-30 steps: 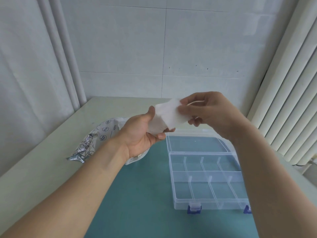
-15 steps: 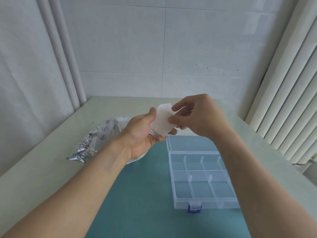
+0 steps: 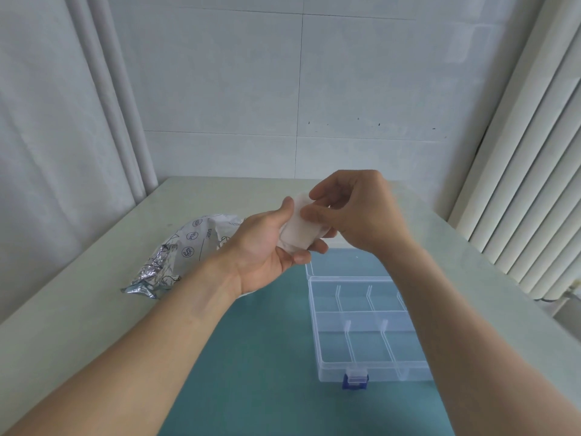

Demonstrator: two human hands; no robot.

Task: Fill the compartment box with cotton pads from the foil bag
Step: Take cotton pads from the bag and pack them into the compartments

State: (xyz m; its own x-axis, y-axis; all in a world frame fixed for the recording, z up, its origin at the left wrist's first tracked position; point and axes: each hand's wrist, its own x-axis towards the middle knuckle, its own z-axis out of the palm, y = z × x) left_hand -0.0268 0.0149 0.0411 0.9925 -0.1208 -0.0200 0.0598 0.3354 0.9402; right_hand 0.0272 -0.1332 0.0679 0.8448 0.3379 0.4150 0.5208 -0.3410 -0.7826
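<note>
Teal matting [image 3: 251, 357] is covering the near part of a pale table [image 3: 78, 309], and on it, nearest the person, a clear plastic compartment box [image 3: 361, 341] is lying open, its blue latch [image 3: 355, 379] facing the person and its lid [image 3: 342, 262] folded flat on the far side. Thin dividers are splitting the tray into two rows of compartments; the ones that are showing are holding nothing, though the right forearm is crossing over the box's right end and hiding that part. Above the lid, both bare hands are meeting in the air over a small stack of white cotton pads [image 3: 298, 232]. The left hand [image 3: 267, 247] is cradling the stack from below, thumb pressing along its upper edge and fingers curling under it. The right hand [image 3: 355, 212] is reaching in from the other side, its thumb and fingertips pinching at the top pad of the stack. Behind the left hand, the crinkled foil bag [image 3: 176, 259] is lying on its side on the table, silver at its near end and printed white further back, partly hidden by the wrist. Beyond it all, pale tiled wall [image 3: 283, 89] is closing the scene, with vertical blinds [image 3: 528, 184] hanging at right.
</note>
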